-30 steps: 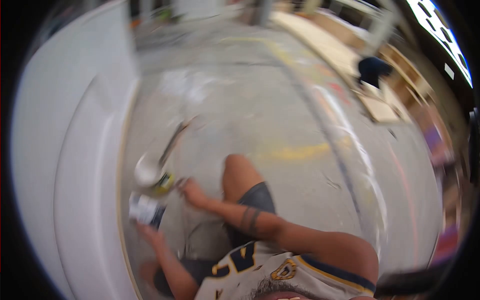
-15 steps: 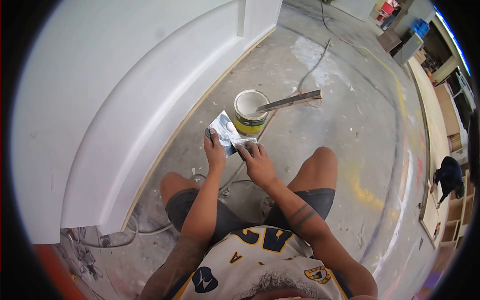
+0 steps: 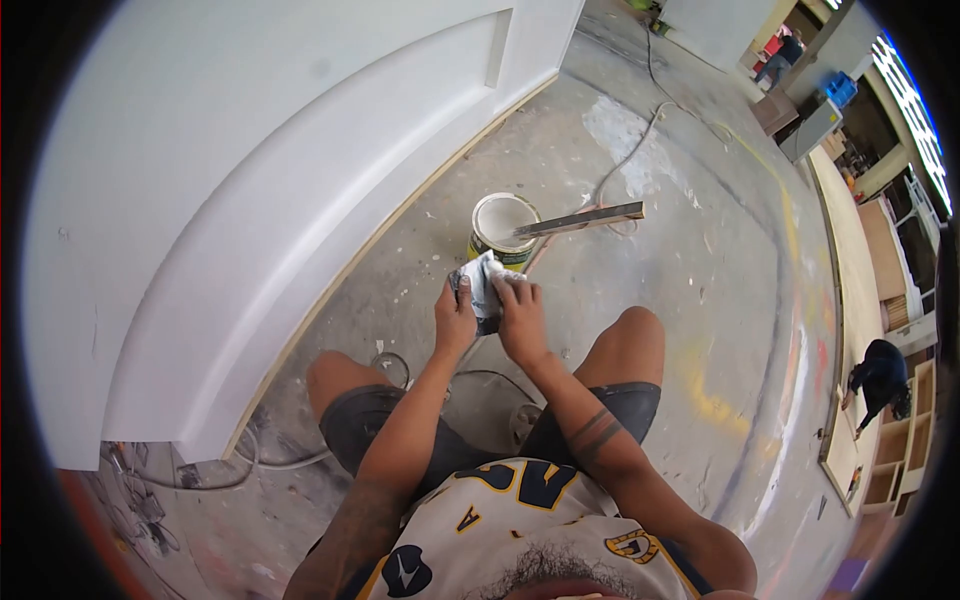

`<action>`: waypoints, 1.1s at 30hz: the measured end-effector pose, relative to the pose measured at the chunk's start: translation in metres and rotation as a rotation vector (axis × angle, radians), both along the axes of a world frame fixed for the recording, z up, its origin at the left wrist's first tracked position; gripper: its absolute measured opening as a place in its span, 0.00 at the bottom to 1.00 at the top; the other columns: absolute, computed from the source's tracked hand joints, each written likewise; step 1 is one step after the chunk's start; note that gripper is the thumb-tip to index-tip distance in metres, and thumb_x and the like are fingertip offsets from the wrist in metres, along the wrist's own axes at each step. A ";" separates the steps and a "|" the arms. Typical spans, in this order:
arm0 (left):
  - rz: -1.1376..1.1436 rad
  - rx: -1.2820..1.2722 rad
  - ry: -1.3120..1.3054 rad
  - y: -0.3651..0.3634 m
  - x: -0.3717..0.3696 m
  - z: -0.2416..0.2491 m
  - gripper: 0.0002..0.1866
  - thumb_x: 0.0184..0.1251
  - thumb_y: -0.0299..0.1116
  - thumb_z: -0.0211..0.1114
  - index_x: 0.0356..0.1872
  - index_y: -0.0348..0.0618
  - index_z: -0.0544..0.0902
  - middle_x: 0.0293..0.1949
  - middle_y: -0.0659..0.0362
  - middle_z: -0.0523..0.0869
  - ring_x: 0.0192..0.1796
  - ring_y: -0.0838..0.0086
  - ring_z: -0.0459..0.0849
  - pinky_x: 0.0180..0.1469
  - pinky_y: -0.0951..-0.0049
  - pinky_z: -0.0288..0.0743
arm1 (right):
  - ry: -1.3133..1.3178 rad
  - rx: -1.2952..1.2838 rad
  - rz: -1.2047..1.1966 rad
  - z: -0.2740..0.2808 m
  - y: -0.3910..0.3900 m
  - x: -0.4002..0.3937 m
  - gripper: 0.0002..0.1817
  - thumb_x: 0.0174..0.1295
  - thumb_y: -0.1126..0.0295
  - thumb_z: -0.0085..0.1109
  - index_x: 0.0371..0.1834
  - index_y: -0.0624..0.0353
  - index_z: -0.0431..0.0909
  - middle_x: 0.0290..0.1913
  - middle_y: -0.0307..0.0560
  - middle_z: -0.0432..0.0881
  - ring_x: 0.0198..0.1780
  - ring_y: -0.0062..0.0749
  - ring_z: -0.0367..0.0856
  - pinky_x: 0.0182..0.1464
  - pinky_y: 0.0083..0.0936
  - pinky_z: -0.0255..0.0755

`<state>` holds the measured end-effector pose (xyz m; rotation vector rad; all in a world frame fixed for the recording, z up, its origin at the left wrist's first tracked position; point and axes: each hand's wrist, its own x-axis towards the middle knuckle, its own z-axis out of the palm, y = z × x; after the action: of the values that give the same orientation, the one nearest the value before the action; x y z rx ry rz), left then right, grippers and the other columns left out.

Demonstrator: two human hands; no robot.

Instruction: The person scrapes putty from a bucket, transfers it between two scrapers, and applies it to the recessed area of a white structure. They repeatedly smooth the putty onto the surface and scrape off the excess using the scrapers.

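Note:
My left hand [image 3: 457, 312] is closed on a flat, thin putty plate [image 3: 483, 283] smeared with white paste. In my right hand [image 3: 521, 318], closed too, is a putty scraper [image 3: 510, 274] that meets the plate's face; my fingers hide most of it. Both hands are close together above the floor, between my bent knees. Just beyond them stands an open paint can [image 3: 479, 236] with white stuff inside, its lower front partly hidden by the hands and plate. A long flat stick [image 3: 585, 219] leans out of the can toward the right.
A white curved panel [image 3: 250, 230] edged with raw wood rises on the left. Hoses and cables [image 3: 640, 150] cross the stained concrete floor [image 3: 690, 300]. At right, a person [image 3: 880, 375] in dark clothes bends over a long board [image 3: 850, 270]. Another person [image 3: 782, 58] is far back.
My hands have drawn together, and the scraper has moved left across the plate. The plate has turned more upright and shifted right. The view has tilted slightly; the can remains on the floor.

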<state>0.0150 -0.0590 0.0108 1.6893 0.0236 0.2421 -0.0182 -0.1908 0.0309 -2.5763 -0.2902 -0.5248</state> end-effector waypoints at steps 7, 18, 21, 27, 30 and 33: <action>0.143 -0.049 0.187 0.018 -0.003 0.003 0.19 0.80 0.42 0.54 0.50 0.32 0.77 0.38 0.51 0.84 0.39 0.70 0.77 0.46 0.66 0.72 | -0.100 0.109 -0.047 0.018 -0.029 0.076 0.22 0.62 0.80 0.52 0.61 0.57 0.75 0.50 0.58 0.79 0.51 0.55 0.78 0.53 0.41 0.74; 0.374 -0.604 0.316 0.064 -0.005 0.015 0.18 0.81 0.42 0.52 0.51 0.35 0.79 0.41 0.61 0.81 0.43 0.77 0.75 0.50 0.71 0.70 | 0.660 1.333 -0.581 -0.052 -0.041 0.146 0.12 0.64 0.72 0.61 0.48 0.63 0.77 0.40 0.47 0.85 0.33 0.36 0.86 0.26 0.32 0.81; 0.409 -0.612 0.332 0.065 -0.007 0.019 0.18 0.80 0.44 0.53 0.49 0.36 0.80 0.38 0.63 0.79 0.41 0.78 0.73 0.47 0.72 0.69 | 0.732 1.410 -0.523 -0.068 -0.052 0.137 0.11 0.63 0.73 0.60 0.45 0.67 0.77 0.41 0.53 0.85 0.37 0.41 0.88 0.25 0.33 0.85; 0.362 -0.783 0.361 0.069 -0.010 0.006 0.22 0.78 0.51 0.55 0.46 0.39 0.81 0.33 0.66 0.76 0.35 0.81 0.71 0.39 0.74 0.70 | 0.694 1.452 -0.481 -0.105 -0.094 0.128 0.08 0.63 0.70 0.64 0.41 0.62 0.79 0.37 0.46 0.82 0.34 0.34 0.85 0.31 0.31 0.82; 0.351 -0.868 0.410 0.077 -0.003 -0.025 0.25 0.78 0.54 0.53 0.47 0.39 0.81 0.36 0.63 0.81 0.38 0.78 0.76 0.42 0.73 0.72 | 0.715 1.444 -0.469 -0.085 -0.090 0.113 0.07 0.65 0.71 0.61 0.41 0.62 0.80 0.35 0.45 0.83 0.33 0.32 0.84 0.31 0.31 0.82; 0.147 -1.407 0.512 0.094 -0.021 0.015 0.26 0.75 0.54 0.56 0.53 0.39 0.81 0.46 0.54 0.89 0.45 0.65 0.89 0.50 0.63 0.84 | 0.647 1.123 -0.358 -0.065 -0.077 0.085 0.10 0.63 0.64 0.62 0.33 0.61 0.82 0.33 0.41 0.81 0.31 0.28 0.81 0.29 0.25 0.74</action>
<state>-0.0056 0.0353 0.0260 0.3027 0.5672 -0.1186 0.0666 -0.2681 -0.0342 -1.5382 0.5542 0.0812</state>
